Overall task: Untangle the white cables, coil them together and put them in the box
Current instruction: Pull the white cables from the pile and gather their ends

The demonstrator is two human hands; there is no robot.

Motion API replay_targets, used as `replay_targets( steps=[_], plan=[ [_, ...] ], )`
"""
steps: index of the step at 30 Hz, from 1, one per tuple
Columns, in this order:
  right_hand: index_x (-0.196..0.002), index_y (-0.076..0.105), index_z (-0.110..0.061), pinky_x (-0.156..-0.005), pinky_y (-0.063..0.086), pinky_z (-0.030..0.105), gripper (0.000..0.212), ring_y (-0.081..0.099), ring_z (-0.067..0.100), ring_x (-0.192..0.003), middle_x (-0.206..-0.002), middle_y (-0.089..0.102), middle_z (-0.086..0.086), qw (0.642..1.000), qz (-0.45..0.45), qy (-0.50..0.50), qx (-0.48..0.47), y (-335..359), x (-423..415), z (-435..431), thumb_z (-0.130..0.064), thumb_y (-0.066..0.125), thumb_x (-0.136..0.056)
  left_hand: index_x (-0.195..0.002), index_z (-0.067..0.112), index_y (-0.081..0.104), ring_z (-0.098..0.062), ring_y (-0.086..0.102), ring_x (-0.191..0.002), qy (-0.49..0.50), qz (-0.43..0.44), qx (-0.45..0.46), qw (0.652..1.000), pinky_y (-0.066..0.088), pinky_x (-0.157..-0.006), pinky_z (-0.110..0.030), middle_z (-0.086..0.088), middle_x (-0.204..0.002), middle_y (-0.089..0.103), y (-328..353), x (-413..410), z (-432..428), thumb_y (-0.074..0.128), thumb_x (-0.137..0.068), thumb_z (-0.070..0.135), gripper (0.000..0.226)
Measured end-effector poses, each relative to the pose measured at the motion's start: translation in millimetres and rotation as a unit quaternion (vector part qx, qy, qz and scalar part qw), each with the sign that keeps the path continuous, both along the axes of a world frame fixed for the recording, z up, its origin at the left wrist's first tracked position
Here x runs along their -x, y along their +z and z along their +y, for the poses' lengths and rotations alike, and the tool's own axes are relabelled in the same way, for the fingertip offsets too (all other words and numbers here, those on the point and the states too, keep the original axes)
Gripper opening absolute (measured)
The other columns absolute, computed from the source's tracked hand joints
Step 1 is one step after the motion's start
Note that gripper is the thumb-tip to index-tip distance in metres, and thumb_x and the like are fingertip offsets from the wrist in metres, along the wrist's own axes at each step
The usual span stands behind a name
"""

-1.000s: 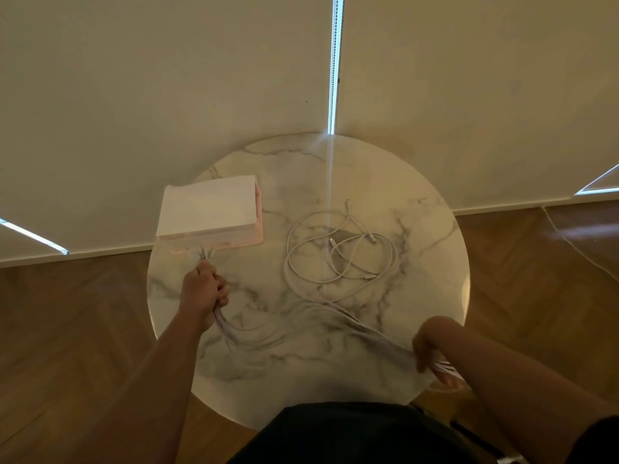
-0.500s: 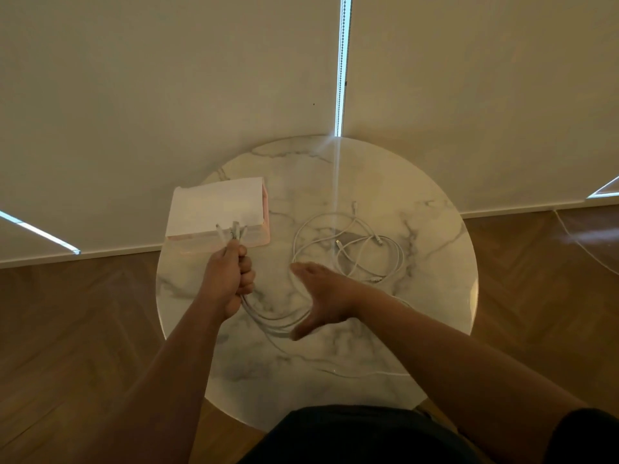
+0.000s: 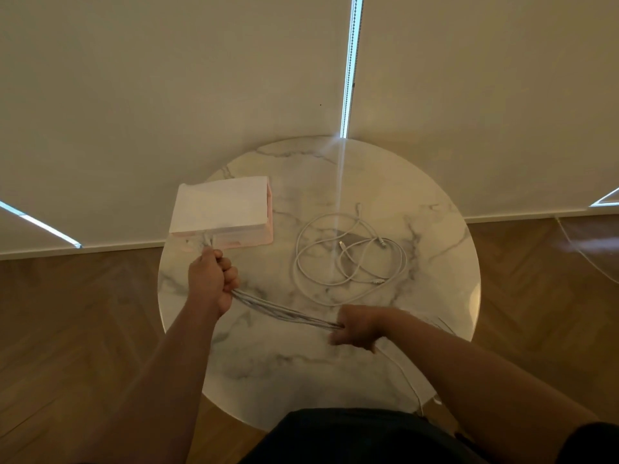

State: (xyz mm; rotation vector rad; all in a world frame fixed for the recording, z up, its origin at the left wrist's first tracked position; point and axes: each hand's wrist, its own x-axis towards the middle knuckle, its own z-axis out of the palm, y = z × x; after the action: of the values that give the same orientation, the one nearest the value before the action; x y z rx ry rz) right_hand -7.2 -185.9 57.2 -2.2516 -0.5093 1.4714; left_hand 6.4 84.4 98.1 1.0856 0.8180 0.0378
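Here, left hand [image 3: 211,279] fisted around white cables [image 3: 284,311], right hand [image 3: 356,326] gripping them too

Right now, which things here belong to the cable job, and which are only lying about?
Belong to the job: cable bundle, gripped by left hand and right hand; loose cables, tangled; box.
Only surroundings: marble table; wooden floor; window blinds.
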Motion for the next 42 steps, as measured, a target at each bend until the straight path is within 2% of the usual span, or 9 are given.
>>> replay_targets(
  steps=[5,7,11,15,17,20,26,33,42],
  plan=[
    [-0.061,0.048,-0.011,-0.050,0.049,0.028,0.043,0.051,0.017,-0.042,-0.055,0.048,0.006,0.981,0.147,0.016,0.128,-18,8,-61,-0.035,0.053,-0.097,-0.069,0.022,0.031,-0.006,0.017,-0.031,0.040,0.020,0.024,0.999,0.013,-0.034,-0.014,0.009,-0.041,0.022,-23,12,2,0.026,-0.095,0.008,0.030],
    [-0.064,0.048,-0.011,-0.053,0.049,0.031,0.041,0.052,0.018,-0.043,-0.058,0.050,0.007,0.972,0.153,0.030,0.174,-25,13,-78,-0.036,0.054,-0.096,-0.069,0.022,0.031,-0.006,0.016,-0.031,0.044,0.030,0.029,0.998,0.013,-0.034,-0.015,0.009,-0.041,0.022,-35,21,-11,0.027,-0.096,0.009,0.030],
    [-0.098,0.063,-0.006,-0.078,0.048,0.034,0.053,0.062,0.023,-0.086,-0.099,0.066,0.008,0.977,0.000,0.089,0.195,-33,11,-93,-0.057,0.065,-0.083,-0.068,0.022,0.030,-0.007,0.017,-0.030,0.077,0.038,0.042,0.995,0.014,-0.035,-0.014,0.009,-0.040,0.022,-53,34,-24,0.025,-0.098,0.011,0.033],
    [-0.076,0.064,-0.005,-0.064,0.040,0.031,0.067,0.053,0.015,-0.071,-0.071,0.060,0.002,0.993,-0.083,0.006,0.080,-32,-12,-85,-0.071,0.071,-0.066,-0.069,0.021,0.028,-0.008,0.018,-0.030,0.111,0.057,0.061,0.990,0.017,-0.035,-0.014,0.009,-0.039,0.021,-64,39,-12,0.024,-0.097,0.006,0.032],
    [-0.066,0.063,-0.016,-0.064,0.042,0.026,0.039,0.059,0.012,-0.071,-0.068,0.064,-0.002,0.980,-0.166,-0.097,0.056,-38,-28,-81,-0.053,0.075,-0.076,-0.069,0.021,0.029,-0.008,0.019,-0.030,0.116,0.063,0.067,0.989,0.018,-0.035,-0.014,0.008,-0.040,0.021,-68,39,-10,0.024,-0.097,0.007,0.032],
    [-0.066,0.056,-0.022,-0.069,0.045,0.027,0.023,0.065,0.022,-0.082,-0.079,0.068,0.004,0.936,-0.253,-0.233,0.069,-43,-50,-76,-0.033,0.067,-0.084,-0.070,0.020,0.030,-0.008,0.020,-0.032,0.115,0.067,0.073,0.988,0.019,-0.034,-0.015,0.008,-0.042,0.023,-70,39,-10,0.025,-0.099,0.009,0.032],
    [-0.078,0.064,-0.018,-0.080,0.046,0.030,0.008,0.064,0.033,-0.099,-0.100,0.069,0.015,0.901,-0.269,-0.328,0.089,-51,-90,-75,-0.022,0.060,-0.084,-0.070,0.020,0.033,-0.008,0.022,-0.032,0.091,0.071,0.083,0.990,0.020,-0.032,-0.016,0.008,-0.043,0.025,-72,41,-10,0.027,-0.102,0.014,0.034],
    [-0.111,0.061,-0.003,-0.095,0.048,0.038,0.040,0.057,0.035,-0.116,-0.119,0.061,0.018,0.888,-0.306,-0.322,0.122,-63,-129,-69,-0.031,0.045,-0.088,-0.070,0.019,0.035,-0.007,0.021,-0.032,0.086,0.061,0.079,0.991,0.017,-0.034,-0.017,0.008,-0.044,0.023,-66,38,-14,0.028,-0.104,0.017,0.034],
    [-0.101,0.062,-0.005,-0.080,0.052,0.038,0.016,0.063,0.036,-0.103,-0.104,0.066,0.018,0.863,-0.374,-0.285,0.186,-69,-135,-58,-0.017,0.057,-0.092,-0.072,0.019,0.039,-0.006,0.020,-0.034,0.056,0.041,0.088,0.994,0.016,-0.035,-0.019,0.008,-0.046,0.025,-67,34,-17,0.029,-0.106,0.027,0.036]
  ],
)
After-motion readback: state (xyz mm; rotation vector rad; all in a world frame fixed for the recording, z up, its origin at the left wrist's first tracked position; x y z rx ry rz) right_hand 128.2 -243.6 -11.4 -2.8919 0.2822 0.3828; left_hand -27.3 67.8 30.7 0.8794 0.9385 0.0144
